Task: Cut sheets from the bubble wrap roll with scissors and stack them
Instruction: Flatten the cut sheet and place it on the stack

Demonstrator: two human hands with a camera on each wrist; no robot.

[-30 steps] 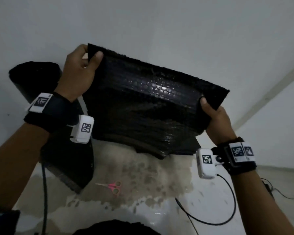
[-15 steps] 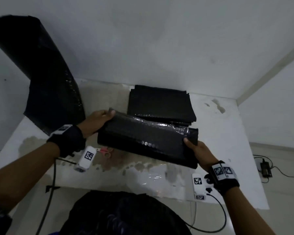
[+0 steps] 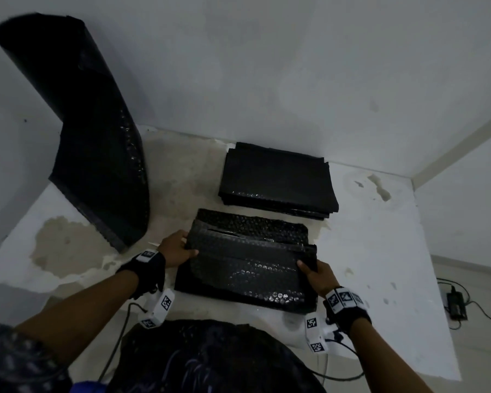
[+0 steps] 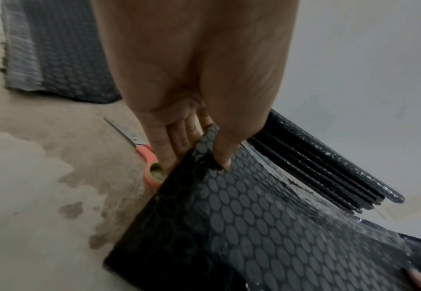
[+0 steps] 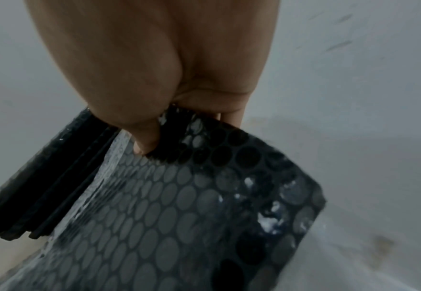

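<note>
Hands (image 3: 179,251) pinching folded sheet (image 3: 247,268)

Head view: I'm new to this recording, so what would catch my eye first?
Both hands: the left hand and right hand pinch opposite ends of a folded black bubble wrap sheet at the near table edge. Beyond it lies a stack of sheets; the tall bubble wrap roll stands at far left.

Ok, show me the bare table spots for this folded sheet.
Bare: right of the stack and folded sheet, toward the table edge; also between roll and stack. Crowded: by the left hand, where scissors lie.
</note>
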